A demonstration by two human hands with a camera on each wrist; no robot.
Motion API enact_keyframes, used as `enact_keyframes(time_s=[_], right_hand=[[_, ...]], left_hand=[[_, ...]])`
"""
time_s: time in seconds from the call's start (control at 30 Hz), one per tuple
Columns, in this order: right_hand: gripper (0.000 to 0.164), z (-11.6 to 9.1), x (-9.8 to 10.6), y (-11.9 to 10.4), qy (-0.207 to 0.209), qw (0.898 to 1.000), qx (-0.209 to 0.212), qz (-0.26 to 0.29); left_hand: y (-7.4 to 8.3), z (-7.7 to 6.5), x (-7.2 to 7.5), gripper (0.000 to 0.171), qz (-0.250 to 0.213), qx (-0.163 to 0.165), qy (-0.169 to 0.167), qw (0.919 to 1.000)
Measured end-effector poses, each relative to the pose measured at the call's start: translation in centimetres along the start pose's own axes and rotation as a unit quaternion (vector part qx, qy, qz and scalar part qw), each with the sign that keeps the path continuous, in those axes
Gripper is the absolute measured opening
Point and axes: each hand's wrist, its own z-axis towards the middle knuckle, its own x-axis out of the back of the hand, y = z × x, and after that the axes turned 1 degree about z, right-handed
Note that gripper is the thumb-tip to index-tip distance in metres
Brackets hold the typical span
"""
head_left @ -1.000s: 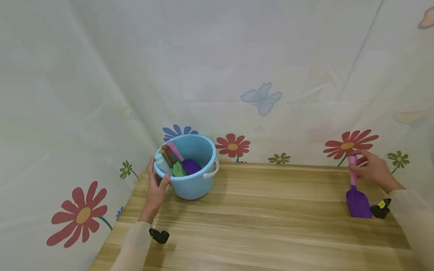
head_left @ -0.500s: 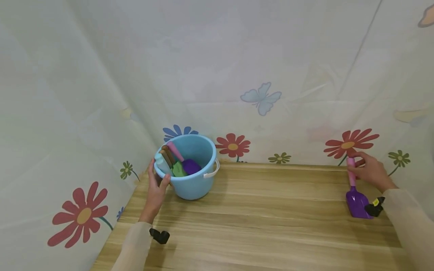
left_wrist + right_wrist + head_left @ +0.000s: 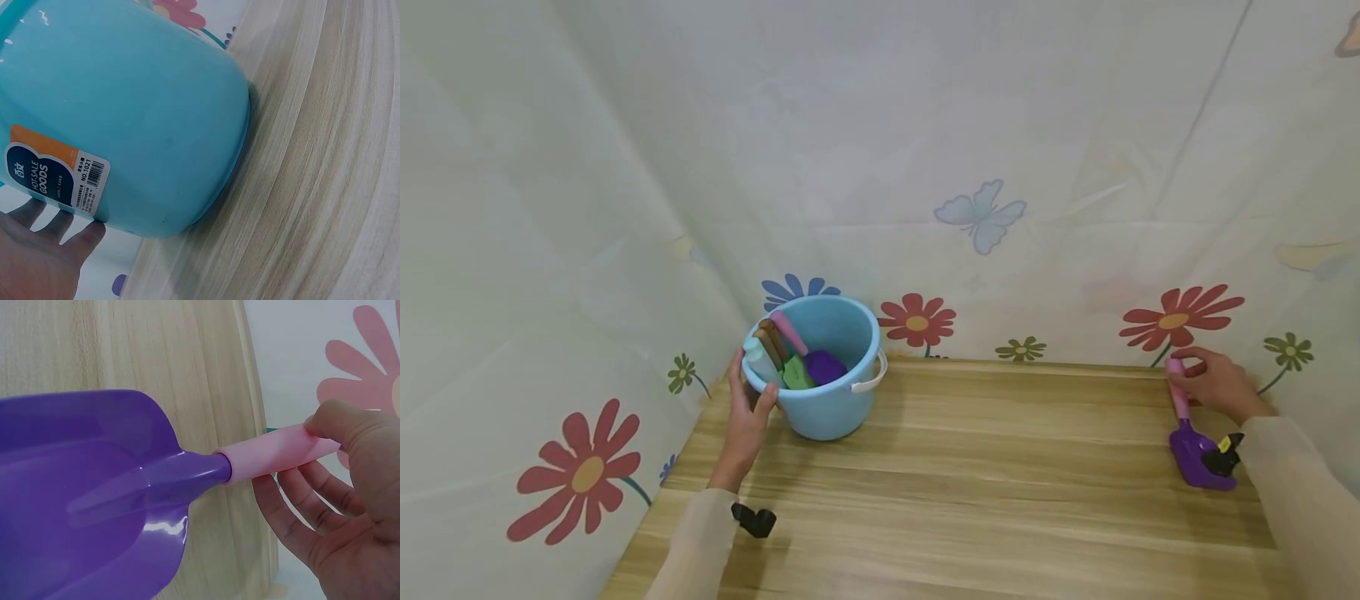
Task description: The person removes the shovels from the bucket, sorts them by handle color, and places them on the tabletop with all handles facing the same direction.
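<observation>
At the head view's right, my right hand point(image 3: 1217, 385) pinches the pink handle of a purple toy shovel point(image 3: 1187, 454) between thumb and fingers. Its scoop point(image 3: 94, 494) fills the left of the right wrist view, above the wooden table; whether it touches the wood I cannot tell. My left hand point(image 3: 747, 425) rests on the near left side of a light blue bucket point(image 3: 827, 417), fingers fairly straight and spread. In the left wrist view, the fingertips touch the bucket's wall beside a label point(image 3: 56, 172). Inside lie another pink-handled purple shovel point(image 3: 823, 367), a green tool point(image 3: 796, 373), and brown and light blue handles.
The wood-grain table point(image 3: 985, 483) stretches between the two hands. Behind it and on the left hangs a white sheet point(image 3: 880, 150) printed with flowers and a butterfly. A white handle point(image 3: 871, 383) hangs on the bucket's right side.
My right hand has shifted slightly left and down. The shovel in it has tilted, its scoop swinging a little to the right. The left hand and bucket stay in place.
</observation>
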Motion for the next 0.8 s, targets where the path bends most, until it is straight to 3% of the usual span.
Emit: enact_keyframes(time_s=[0.4, 0.63, 0.8], right_hand=[[0.075, 0.8, -0.1, 0.6, -0.051, 0.997, 0.003, -0.053], [0.058, 0.9, -0.6, 1.0, -0.033, 0.999, 0.031, -0.029], [0.063, 1.2, -0.8, 1.6, -0.04, 0.998, 0.027, -0.04]], left_hand=[[0.1, 0.1, 0.0, 0.076, -0.006, -0.008, 0.0, 1.0], [0.1, 0.0, -0.1, 0.076, -0.004, -0.007, -0.002, 1.0], [0.3, -0.1, -0.1, 0.076, -0.007, -0.004, -0.002, 1.0]])
